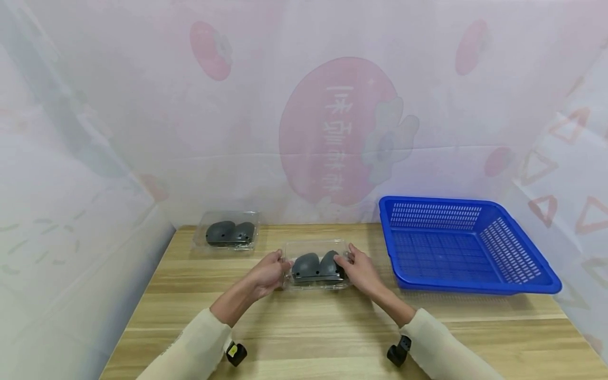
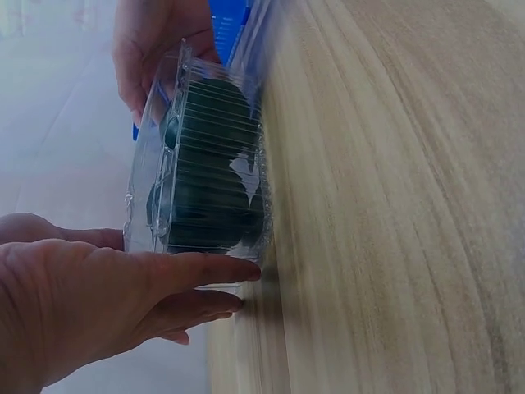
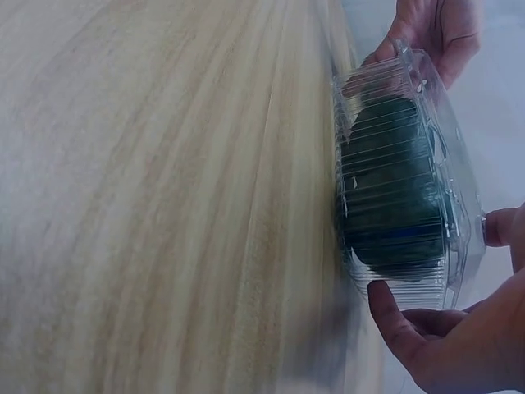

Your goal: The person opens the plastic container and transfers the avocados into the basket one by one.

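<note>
A clear plastic clamshell box [image 1: 313,246] is at the middle of the wooden table, with two dark grey, rounded pieces [image 1: 306,265] inside. My left hand [image 1: 268,275] grips its left end, fingers along the side wall in the left wrist view. At the opposite end, my right hand [image 1: 363,272] holds the box with the thumb over the lid's corner. Ribbed clear walls [image 3: 390,156] show in the right wrist view, and the lid looks closed. Whether the box touches the table or hangs just above it, I cannot tell.
A second clear box [image 1: 227,215] with similar dark pieces stands at the table's back left. To the right sits a blue perforated plastic basket [image 1: 475,289]. Printed cloth walls [image 1: 228,132] enclose the wooden table [image 1: 309,332] at the back and sides.
</note>
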`<state>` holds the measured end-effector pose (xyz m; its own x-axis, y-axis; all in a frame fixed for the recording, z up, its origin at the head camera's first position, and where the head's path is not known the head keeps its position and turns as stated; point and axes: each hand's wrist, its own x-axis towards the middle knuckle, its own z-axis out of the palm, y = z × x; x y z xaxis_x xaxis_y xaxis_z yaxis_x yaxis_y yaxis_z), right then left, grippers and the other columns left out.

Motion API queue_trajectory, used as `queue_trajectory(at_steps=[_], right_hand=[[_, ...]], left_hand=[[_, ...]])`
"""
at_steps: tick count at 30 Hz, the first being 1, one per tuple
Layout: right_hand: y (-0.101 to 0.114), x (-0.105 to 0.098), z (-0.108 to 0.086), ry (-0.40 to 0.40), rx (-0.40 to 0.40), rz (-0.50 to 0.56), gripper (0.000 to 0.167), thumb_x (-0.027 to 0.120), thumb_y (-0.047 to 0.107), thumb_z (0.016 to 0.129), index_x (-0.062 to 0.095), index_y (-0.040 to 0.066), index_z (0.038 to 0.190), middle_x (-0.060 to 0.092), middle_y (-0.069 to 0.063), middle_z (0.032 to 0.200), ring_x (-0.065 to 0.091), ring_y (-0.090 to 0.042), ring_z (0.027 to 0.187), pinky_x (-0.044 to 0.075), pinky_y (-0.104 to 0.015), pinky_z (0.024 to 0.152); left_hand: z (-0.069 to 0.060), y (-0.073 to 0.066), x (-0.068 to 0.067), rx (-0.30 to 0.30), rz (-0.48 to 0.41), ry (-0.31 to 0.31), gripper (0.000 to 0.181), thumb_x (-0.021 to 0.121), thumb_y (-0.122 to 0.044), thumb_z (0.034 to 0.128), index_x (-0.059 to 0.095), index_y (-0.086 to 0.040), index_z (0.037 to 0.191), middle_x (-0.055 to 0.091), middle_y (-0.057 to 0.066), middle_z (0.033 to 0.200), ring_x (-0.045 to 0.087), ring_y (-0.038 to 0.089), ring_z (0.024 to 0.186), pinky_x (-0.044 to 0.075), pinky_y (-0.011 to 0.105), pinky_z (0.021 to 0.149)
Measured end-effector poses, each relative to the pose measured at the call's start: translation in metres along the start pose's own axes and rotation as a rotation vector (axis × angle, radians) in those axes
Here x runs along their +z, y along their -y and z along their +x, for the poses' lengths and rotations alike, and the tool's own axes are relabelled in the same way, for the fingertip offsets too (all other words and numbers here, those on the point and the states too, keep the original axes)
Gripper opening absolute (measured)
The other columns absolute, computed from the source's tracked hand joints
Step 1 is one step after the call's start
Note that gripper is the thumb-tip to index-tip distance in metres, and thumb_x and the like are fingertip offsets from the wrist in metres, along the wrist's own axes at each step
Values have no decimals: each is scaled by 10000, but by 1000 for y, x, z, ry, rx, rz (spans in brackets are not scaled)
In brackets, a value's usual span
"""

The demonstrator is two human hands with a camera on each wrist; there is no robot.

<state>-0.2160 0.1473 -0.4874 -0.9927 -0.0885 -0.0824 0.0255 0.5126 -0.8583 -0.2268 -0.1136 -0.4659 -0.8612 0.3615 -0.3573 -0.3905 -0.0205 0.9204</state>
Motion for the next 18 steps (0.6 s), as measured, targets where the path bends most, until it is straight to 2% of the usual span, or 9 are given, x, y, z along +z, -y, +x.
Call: queue_trajectory(at_steps=[2, 4, 6, 9, 11, 15, 18], right_hand=[[0, -1, -1, 0, -7, 4, 799, 600, 373, 1090, 231, -68, 1644, 425, -316, 1597, 448, -435, 1473, 418, -590, 1163], [-1, -2, -1, 1, -9, 4, 794, 594, 378, 1092, 235, -65, 1645, 433, -315, 1590, 451, -436, 1469, 416, -596, 1162], [-2, -3, -2, 2, -8, 10, 779, 581, 372, 1098, 239, -64, 1645, 432, -313, 1589, 452, -437, 1465, 409, -597, 1167], [-3, -3, -2, 6, 0, 25, 752, 562, 357, 1107, 246, -67, 1643, 423, -305, 1599, 449, -436, 1467, 396, -592, 1179], [-3, -4, -2, 10, 7, 37, 733, 549, 344, 1113, 255, -75, 1638, 403, -302, 1615, 436, -440, 1476, 386, -587, 1188], [-5, -5, -3, 16, 19, 45, 713, 548, 330, 1113, 282, -88, 1626, 450, -308, 1584, 450, -442, 1469, 397, -577, 1184], [-8, -6, -4, 23, 19, 64, 698, 551, 313, 1112, 299, -100, 1616, 532, -308, 1518, 504, -435, 1431, 413, -568, 1175]], left_hand=[[0, 0, 1, 5, 15, -7, 528, 360, 9, 1123, 158, 120, 1598, 412, 270, 1447, 485, 293, 1242, 495, 415, 949], [0, 0, 2, 9, 14, -6, 541, 360, 6, 1125, 141, 119, 1606, 395, 303, 1499, 478, 336, 1327, 472, 492, 1069], [-1, 0, 3, 12, 21, -12, 614, 373, 0, 1124, 48, 121, 1632, 294, 354, 1605, 389, 411, 1464, 385, 574, 1176], [-1, -1, 3, 13, 48, -32, 718, 406, -20, 1123, -76, 99, 1642, 103, 386, 1685, 202, 497, 1561, 265, 642, 1222], [-1, -1, 3, 15, 107, -67, 765, 445, -43, 1117, -93, 77, 1648, 60, 380, 1697, 155, 515, 1570, 237, 644, 1234], [-2, -1, 1, 38, 281, -135, 787, 511, -103, 1107, -15, 36, 1675, 93, 339, 1715, 150, 508, 1580, 209, 641, 1252], [-3, -1, 4, 103, 447, -163, 801, 556, -133, 1095, 34, 31, 1681, 88, 332, 1719, 111, 503, 1589, 170, 647, 1263]])
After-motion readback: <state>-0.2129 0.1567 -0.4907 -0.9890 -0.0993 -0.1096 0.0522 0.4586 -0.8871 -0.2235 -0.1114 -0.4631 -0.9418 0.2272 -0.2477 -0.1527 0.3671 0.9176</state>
